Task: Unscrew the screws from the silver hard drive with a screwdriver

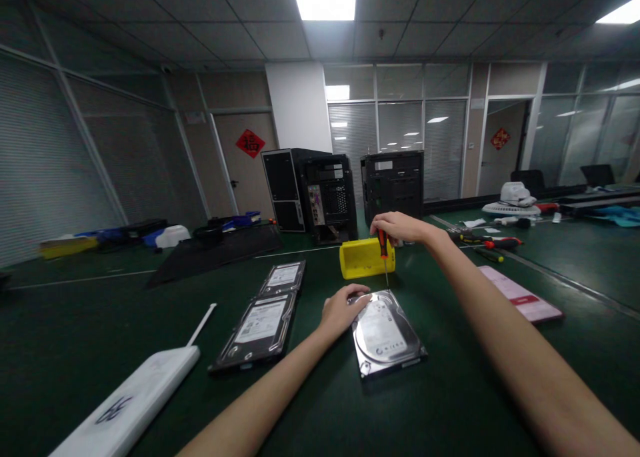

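A silver hard drive (pixel 385 334) lies flat on the green table in front of me, its label facing up. My left hand (pixel 344 308) rests on the drive's far left corner, fingers over its edge and gripping it. Above the far end, my right hand (pixel 395 228) is closed round the red and black handle of a screwdriver (pixel 383 247). The screwdriver stands nearly upright, its tip at the drive's far right corner. Just behind stands a yellow plastic box (pixel 365 260), open towards me. Two more hard drives (pixel 263 319) (pixel 286 275) lie to the left.
A white numbered device (pixel 130 397) with a thin stalk lies at the near left. Two black computer cases (pixel 325 190) (pixel 393 184) stand at the back. A pink packet (pixel 523 296), several hand tools (pixel 503 243) and a white fan-like device (pixel 515 197) are on the right. A black mat (pixel 215 254) lies at the back left.
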Motion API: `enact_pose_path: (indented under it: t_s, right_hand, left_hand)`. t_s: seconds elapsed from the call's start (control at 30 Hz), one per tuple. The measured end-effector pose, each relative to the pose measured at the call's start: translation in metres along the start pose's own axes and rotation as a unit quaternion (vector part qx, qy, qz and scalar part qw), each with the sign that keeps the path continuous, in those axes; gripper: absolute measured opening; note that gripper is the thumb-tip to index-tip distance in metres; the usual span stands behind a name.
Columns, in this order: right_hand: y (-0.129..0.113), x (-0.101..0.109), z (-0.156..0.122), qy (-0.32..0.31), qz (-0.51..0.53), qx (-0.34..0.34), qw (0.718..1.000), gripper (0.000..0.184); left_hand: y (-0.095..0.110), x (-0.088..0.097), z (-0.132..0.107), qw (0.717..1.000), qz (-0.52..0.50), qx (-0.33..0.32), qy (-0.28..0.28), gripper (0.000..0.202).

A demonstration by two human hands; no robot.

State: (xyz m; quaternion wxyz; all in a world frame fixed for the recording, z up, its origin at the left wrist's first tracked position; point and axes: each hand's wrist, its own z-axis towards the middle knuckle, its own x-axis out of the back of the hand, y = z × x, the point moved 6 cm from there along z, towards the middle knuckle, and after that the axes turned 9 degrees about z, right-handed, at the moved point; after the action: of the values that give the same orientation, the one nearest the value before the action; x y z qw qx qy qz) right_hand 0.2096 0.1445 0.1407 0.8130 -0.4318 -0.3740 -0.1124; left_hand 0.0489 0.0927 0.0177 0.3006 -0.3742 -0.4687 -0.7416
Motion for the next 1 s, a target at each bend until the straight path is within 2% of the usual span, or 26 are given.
enact_pose_path:
  t_s: [0.1, 0.23, 0.37, 0.6, 0.73, 0.83, 0.9, 1.0]
  right_hand:
    - [-0.001, 0.001, -0.001, -0.016, 0.019, -0.005, 1.000, 0.028]
    - [0.001, 0.005, -0.002, 0.002, 0.021, 0.005, 1.000, 0.027]
    - [0.007, 0.009, -0.003, 0.034, 0.017, 0.027, 0.999, 0.033]
    - [0.014, 0.011, -0.004, 0.051, -0.079, 0.009, 0.996, 0.044]
    - [0.010, 0.011, -0.002, 0.044, -0.049, 0.004, 0.998, 0.048]
    - [-0.001, 0.008, -0.001, 0.015, 0.025, 0.039, 0.999, 0.036]
    - [-0.007, 0.001, -0.002, -0.030, 0.141, 0.053, 0.988, 0.028]
    - [-0.008, -0.014, -0.002, -0.075, 0.353, 0.049, 0.931, 0.029]
  left_hand:
    - [-0.002, -0.001, 0.001, 1.000, 0.001, -0.001, 0.001, 0.033]
    - [-0.002, -0.001, 0.000, 1.000, 0.001, 0.002, -0.002, 0.033]
    - [0.000, 0.000, 0.000, 1.000, 0.001, 0.004, -0.002, 0.032]
    - [0.002, 0.002, -0.001, 1.000, -0.002, 0.008, -0.004, 0.032]
    - [0.001, 0.002, -0.001, 1.000, -0.001, 0.013, -0.003, 0.031]
    - [0.001, 0.001, 0.000, 1.000, -0.002, 0.011, -0.005, 0.032]
    - [0.001, 0.001, 0.000, 1.000, -0.002, 0.009, -0.006, 0.032]
    - [0.002, 0.002, -0.001, 1.000, -0.002, 0.010, -0.003, 0.031]
